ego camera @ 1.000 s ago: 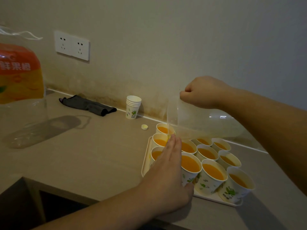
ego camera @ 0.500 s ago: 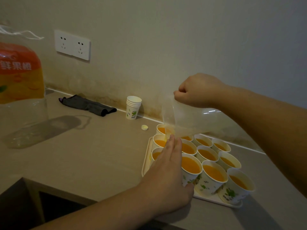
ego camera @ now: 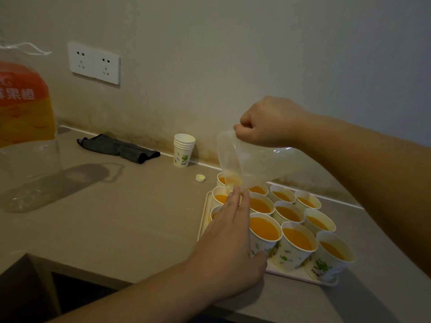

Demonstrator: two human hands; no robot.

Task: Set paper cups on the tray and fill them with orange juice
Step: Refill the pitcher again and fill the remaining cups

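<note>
The right hand (ego camera: 268, 122) grips the tipped jug (ego camera: 251, 162), draining it into a far-left cup (ego camera: 220, 198); the flat, straight-fingered left hand (ego camera: 231, 243) steadies the cups.

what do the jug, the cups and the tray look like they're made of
Jug: clear, slightly cloudy plastic, since cups show through its wall. Cups: white paper, matte, with printed green leaves. Tray: pale cream, smooth, probably plastic; only its edge shows.

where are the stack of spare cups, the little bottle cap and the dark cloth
stack of spare cups (ego camera: 182, 152): head view, on the stack's side wall.
bottle cap (ego camera: 200, 177): head view, on its top.
dark cloth (ego camera: 121, 148): head view, on its middle fold.
</note>
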